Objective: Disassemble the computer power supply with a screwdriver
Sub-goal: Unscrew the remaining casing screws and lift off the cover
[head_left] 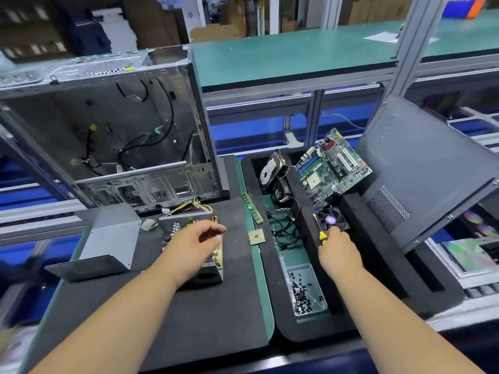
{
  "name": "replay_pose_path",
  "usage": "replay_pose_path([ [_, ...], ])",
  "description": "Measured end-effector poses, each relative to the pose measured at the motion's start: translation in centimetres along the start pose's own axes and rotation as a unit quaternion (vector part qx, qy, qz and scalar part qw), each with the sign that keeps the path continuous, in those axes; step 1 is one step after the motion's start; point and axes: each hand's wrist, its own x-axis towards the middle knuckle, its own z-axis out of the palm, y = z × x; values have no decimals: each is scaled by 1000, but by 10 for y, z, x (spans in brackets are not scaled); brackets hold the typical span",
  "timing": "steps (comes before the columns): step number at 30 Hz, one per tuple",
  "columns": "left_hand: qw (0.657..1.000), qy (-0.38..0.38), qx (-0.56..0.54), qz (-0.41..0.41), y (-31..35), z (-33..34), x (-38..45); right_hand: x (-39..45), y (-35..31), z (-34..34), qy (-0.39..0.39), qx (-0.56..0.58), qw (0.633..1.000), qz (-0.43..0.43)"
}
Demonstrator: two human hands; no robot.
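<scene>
Now my hands split between supply [193, 238] and fan [333, 218].
Left hand [189, 245] hovers loosely curled, holding nothing; right hand [337, 249] grips the screwdriver [322, 234]; its tip could snag the fan.

An electronics teardown workshop: aluminium-framed benches [310, 85] with green mats are lining the room, cardboard boxes [151, 20] stacking up behind.

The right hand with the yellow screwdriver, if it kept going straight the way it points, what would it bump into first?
Probably the small black fan. The right hand grips the screwdriver and points up and away, with the fan just past its fingertips. Depth is hard to judge from this one view.
</scene>
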Motion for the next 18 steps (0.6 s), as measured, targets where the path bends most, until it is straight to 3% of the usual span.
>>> replay_pose_path([
  [5,991,-51,122,-21,-18,-18,1,-11,-29,-1,14,82,996,-21],
  [9,950,-116,290,-5,-36,-32,3,-28,-57,1,33,113,992,-53],
  [15,919,-82,380,63,-53,-44,2,-61,-95,2,45,205,976,-53],
  [18,914,-64,396,69,-60,-53,-1,-71,-119,2,-8,346,938,5],
])
